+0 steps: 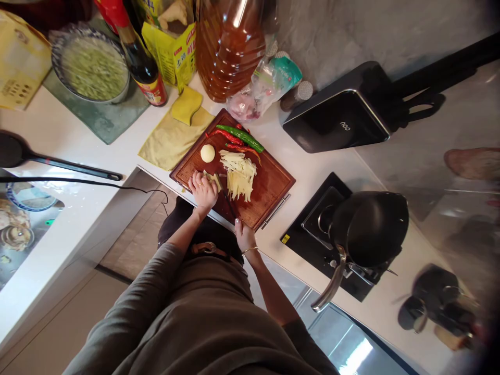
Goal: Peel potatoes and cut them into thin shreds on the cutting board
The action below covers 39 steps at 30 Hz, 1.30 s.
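Our left hand (203,192), fingers together, holds down the slices (214,180); our right hand (245,237) grips the knife (229,202). We should cut slowly, evenly, knuckles leading.

Blk pot (375,234) w/ metal handle on blk hob (299,245), R side. Blk knife block (336,120) nr wall, handles sticking out. Lg ribbed plastic btl (230,57) of amber liq at back; dark sauce btl (141,67) w/ red cap beside yellow pkg (167,52). Blue-&-white bowl (58,67) of grn shreds on grn mat (113,122), L. Yellow cloth (174,138) nr btls.
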Each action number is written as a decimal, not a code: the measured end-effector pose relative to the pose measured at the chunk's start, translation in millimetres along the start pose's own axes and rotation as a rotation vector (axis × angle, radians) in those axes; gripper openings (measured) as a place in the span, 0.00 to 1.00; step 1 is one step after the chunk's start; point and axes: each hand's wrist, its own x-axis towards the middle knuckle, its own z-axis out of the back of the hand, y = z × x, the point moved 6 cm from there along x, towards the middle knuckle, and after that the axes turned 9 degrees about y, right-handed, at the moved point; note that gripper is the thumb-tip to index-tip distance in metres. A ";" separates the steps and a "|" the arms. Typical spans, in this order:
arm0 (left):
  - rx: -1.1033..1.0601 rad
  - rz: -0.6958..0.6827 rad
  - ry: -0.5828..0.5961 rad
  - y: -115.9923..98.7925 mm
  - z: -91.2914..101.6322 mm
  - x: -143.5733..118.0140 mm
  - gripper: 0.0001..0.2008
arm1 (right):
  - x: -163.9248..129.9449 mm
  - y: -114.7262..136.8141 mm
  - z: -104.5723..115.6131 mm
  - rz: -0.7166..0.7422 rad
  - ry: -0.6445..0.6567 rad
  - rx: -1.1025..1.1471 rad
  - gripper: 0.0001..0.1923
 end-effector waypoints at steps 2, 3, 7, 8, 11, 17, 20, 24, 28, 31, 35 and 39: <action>0.005 -0.002 -0.011 -0.2 0.5 0.0 0.15 | 0.2 0.5 0.1 -0.005 0.008 -0.015 0.35; 0.009 -0.004 -0.013 -0.1 0.4 0.0 0.15 | 0.5 0.6 0.0 -0.010 0.009 -0.024 0.34; 0.019 -0.005 -0.005 1.1 -1.6 0.7 0.15 | 0.5 -0.2 -0.9 -0.037 -0.008 -0.063 0.32; 0.019 -0.003 -0.002 1.6 -2.3 1.0 0.15 | -0.1 -0.5 -1.5 -0.043 -0.009 -0.072 0.32; 0.019 0.009 0.010 3.0 -4.2 2.0 0.15 | -2.2 -1.6 -3.2 -0.060 0.004 -0.100 0.31; 0.012 0.013 0.036 2.0 -5.4 2.7 0.16 | 3.4 -0.7 -8.5 -0.078 0.018 -0.075 0.32; -0.005 0.019 0.056 2.6 -6.8 2.4 0.17 | 9.4 0.4 -12.9 -0.051 -0.003 -0.020 0.33; -0.031 0.002 0.044 4.5 -8.3 1.9 0.17 | 11.7 -6.3 -16.5 -0.066 0.005 0.106 0.37; -0.015 -0.010 0.022 5.6 -8.9 1.5 0.17 | 7.5 -8.7 -12.0 -0.040 -0.013 0.121 0.35; 0.004 -0.016 0.013 5.0 -8.7 1.3 0.17 | 4.3 -5.2 -8.7 -0.021 -0.030 0.045 0.34; 0.033 -0.008 0.012 4.5 -8.0 1.5 0.17 | 2.3 -2.7 -6.1 -0.033 -0.034 -0.016 0.34; 0.033 -0.006 0.034 3.8 -8.2 2.1 0.17 | 4.4 -2.4 -3.7 -0.009 -0.021 -0.023 0.34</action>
